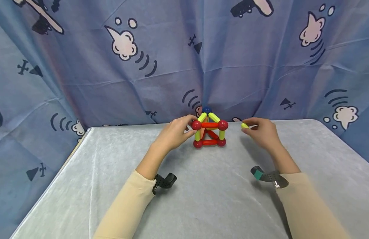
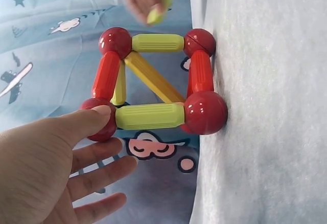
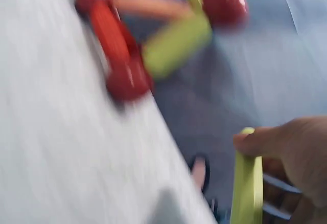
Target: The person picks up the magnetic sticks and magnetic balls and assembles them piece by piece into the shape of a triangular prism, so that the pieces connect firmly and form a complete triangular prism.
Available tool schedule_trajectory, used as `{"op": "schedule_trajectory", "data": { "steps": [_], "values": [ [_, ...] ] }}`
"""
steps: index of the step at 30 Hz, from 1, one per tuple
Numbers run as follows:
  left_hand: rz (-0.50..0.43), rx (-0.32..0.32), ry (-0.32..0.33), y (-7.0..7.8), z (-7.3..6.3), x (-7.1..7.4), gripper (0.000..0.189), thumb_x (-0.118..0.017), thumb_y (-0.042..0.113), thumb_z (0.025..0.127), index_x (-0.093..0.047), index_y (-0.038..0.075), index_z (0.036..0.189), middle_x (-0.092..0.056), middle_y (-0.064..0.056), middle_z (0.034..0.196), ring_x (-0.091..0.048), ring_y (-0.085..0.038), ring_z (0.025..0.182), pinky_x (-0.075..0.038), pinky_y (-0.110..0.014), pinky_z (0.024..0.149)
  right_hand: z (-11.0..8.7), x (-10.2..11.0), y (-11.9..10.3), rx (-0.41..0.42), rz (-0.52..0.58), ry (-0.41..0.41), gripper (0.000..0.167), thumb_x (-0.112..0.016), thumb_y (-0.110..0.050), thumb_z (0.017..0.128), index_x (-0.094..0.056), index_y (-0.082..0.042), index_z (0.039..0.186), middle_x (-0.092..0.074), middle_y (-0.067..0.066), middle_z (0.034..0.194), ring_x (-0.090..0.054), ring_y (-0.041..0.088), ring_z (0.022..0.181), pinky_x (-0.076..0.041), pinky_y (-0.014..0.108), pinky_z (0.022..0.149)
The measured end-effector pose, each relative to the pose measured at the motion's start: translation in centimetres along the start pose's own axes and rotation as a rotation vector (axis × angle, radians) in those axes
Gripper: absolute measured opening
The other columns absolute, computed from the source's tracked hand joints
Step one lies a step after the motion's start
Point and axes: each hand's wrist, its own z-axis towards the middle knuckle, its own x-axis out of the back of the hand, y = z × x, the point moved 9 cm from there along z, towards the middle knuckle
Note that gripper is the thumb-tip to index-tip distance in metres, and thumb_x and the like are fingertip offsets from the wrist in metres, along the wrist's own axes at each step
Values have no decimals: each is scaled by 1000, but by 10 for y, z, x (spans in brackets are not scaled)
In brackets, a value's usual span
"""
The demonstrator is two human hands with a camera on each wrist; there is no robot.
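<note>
A small frame of magnetic sticks and balls stands on the table, with red balls at its front corners, a top red rod (image 1: 209, 125), yellow-green upright rods and a blue ball (image 1: 206, 110) at its peak. My left hand (image 1: 174, 132) pinches the upper left red ball (image 2: 99, 117) between thumb and index finger; its other fingers extend below. Inside the frame an orange-yellow rod (image 2: 156, 78) runs diagonally. Off to the right of the frame, my right hand (image 1: 263, 132) holds a loose yellow-green rod (image 3: 246, 191) by thumb and fingers, apart from the frame.
A pale cloth covers the table (image 1: 184, 199). Right behind the frame hangs a blue patterned curtain (image 1: 172, 66), close to the table's back edge. Each wrist wears a dark strap (image 1: 165, 181).
</note>
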Motion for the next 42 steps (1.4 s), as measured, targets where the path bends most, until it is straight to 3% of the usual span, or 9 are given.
{"op": "schedule_trajectory", "data": {
  "steps": [4, 8, 12, 16, 19, 24, 30, 34, 42],
  "values": [
    [7, 6, -2, -2, -1, 0, 44, -71, 25, 96, -57, 17, 136, -69, -3, 127, -70, -24, 107, -59, -36, 91, -3, -1, -41, 34, 70, 53, 33, -70, -19, 95, -69, -6, 125, -71, 19, 122, -67, 37, 103, -52, 29, 67],
    [12, 11, -16, -3, -1, -2, 45, -71, 26, 96, -56, 18, 137, -69, -3, 127, -69, -24, 107, -59, -36, 91, -10, 3, -67, 90, 121, 133, 31, -71, -19, 96, -71, -8, 124, -72, 16, 119, -67, 32, 100, -49, 19, 67],
    [23, 10, -7, -4, -2, -3, 45, -72, 27, 95, -55, 17, 137, -70, -2, 126, -69, -23, 106, -59, -35, 90, -19, -1, -97, 272, 147, 197, 28, -75, -15, 92, -73, -8, 119, -73, 13, 110, -68, 25, 92, -50, 13, 69],
    [34, -5, 9, -3, -3, -2, 44, -72, 26, 95, -56, 16, 135, -70, -3, 125, -70, -23, 106, -59, -36, 90, -32, -16, -127, 493, 99, 213, 28, -81, -9, 85, -76, -6, 112, -74, 10, 95, -65, 20, 76, -54, 23, 67],
    [38, -22, 10, -2, -4, -1, 43, -72, 24, 95, -56, 16, 135, -70, -4, 126, -70, -24, 106, -59, -37, 90, -39, -32, -138, 569, 41, 189, 28, -84, -7, 81, -77, -5, 109, -75, 10, 89, -61, 17, 66, -51, 28, 63],
    [46, -21, 1, 0, -4, -1, 45, -71, 23, 96, -55, 15, 137, -70, -5, 127, -71, -25, 108, -59, -38, 90, -42, -47, -138, 549, 10, 191, 28, -85, -9, 81, -78, -5, 107, -78, 10, 92, -60, 16, 63, -50, 27, 60],
    [95, -19, -10, 5, -3, -3, 48, -72, 25, 95, -54, 15, 139, -70, -5, 128, -71, -22, 106, -60, -36, 89, -43, -53, -133, 506, 26, 225, 33, -88, -11, 77, -78, -3, 107, -79, 12, 101, -72, 25, 77, -60, 37, 68],
    [124, -33, -8, 10, -3, -4, 49, -72, 27, 95, -53, 14, 139, -70, -4, 128, -70, -20, 108, -59, -35, 92, -45, -54, -130, 494, 19, 254, 34, -89, -11, 76, -77, -2, 107, -79, 13, 98, -73, 27, 80, -61, 40, 71],
    [150, -57, 3, 17, -1, -4, 49, -72, 28, 95, -54, 12, 138, -70, -4, 127, -69, -18, 110, -57, -35, 95, -48, -51, -128, 520, -32, 339, 32, -91, -11, 73, -79, -2, 101, -78, 13, 92, -71, 26, 76, -59, 37, 65]
  ]
}}
